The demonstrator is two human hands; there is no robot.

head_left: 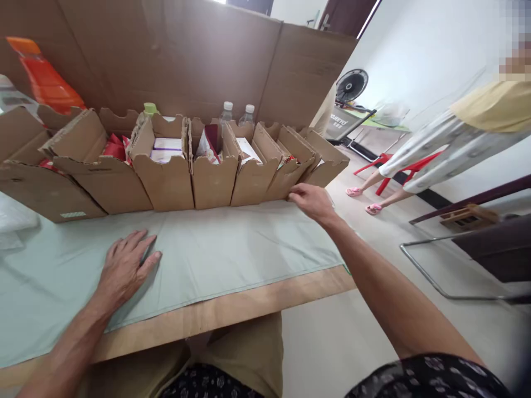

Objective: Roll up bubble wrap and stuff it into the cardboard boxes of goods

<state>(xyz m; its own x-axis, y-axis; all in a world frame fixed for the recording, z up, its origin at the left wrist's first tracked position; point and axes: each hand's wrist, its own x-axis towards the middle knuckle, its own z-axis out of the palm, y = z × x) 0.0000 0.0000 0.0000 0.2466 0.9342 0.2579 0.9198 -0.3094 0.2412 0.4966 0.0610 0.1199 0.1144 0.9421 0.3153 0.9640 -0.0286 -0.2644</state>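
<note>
My left hand (126, 265) lies flat on the pale green cloth (215, 254), fingers stretched out and nothing in them. At the right end of a row of several open cardboard boxes, my right hand (312, 203) is closed, with its bent fingertips at the lower front edge of a box (286, 185). What those fingers hold, if anything, is hidden. One middle box holds white and purple cartons (167, 145). Another has a red and white packet (207, 145), and the one right of it a white item (248, 150). Red packaging (115, 148) shows in a box further left.
Behind the boxes stands a tall cardboard panel (215, 61), with an orange bottle (50, 77) and clear white-capped bottles (248, 115) before it. The table's wooden edge (232, 307) runs nearest me. Another person (440, 138) stands at right near a red stool (384, 182) and a fan (352, 85).
</note>
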